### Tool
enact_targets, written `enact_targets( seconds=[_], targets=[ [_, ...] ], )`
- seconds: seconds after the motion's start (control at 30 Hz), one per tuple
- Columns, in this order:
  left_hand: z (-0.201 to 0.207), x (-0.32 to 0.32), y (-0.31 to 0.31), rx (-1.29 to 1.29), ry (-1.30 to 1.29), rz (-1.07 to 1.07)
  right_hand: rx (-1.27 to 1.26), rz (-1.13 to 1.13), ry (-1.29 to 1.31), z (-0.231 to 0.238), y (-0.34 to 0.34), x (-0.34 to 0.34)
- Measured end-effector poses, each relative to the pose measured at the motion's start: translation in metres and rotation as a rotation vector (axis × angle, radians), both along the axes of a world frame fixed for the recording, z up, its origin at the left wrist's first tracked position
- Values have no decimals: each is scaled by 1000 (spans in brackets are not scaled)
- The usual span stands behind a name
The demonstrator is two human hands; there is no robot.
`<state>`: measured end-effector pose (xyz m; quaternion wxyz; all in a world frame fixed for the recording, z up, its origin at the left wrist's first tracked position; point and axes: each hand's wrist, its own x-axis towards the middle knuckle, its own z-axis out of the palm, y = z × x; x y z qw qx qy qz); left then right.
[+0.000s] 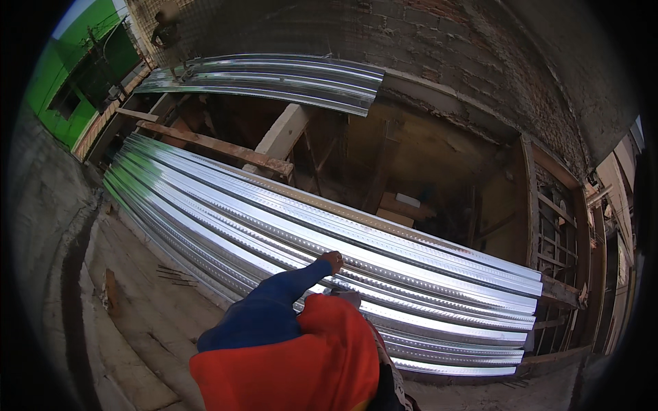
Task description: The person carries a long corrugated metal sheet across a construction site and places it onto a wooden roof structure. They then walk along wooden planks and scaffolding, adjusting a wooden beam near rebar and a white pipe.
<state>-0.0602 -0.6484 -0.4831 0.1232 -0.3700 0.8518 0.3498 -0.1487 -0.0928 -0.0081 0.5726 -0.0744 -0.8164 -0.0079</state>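
Reaching across the near corrugated metal sheet, left hand is resting on a rib, grip state unclear; a firm edge hold looks needed.

Left hand reaches forward, fingers curled; right hand hidden.

Shiny silver ribbed metal sheets, green wall, red-brown brick wall

Head cam, fisheye, looks down close on corrugated metal sheets.
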Motion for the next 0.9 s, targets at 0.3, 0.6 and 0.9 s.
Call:
enact_targets(
  seconds=[0.3, 0.6, 0.9],
  targets=[
    [-53, 170, 35, 174, -272, -42, -480, 174, -521, -166, 44, -105],
    [10, 104, 61, 206, 114, 283, -490, 705, -752, -250, -69, -104],
    [-3, 135, 55, 162, 28, 333, -460, 787, -1090, -375, -59, -63]
  ],
)
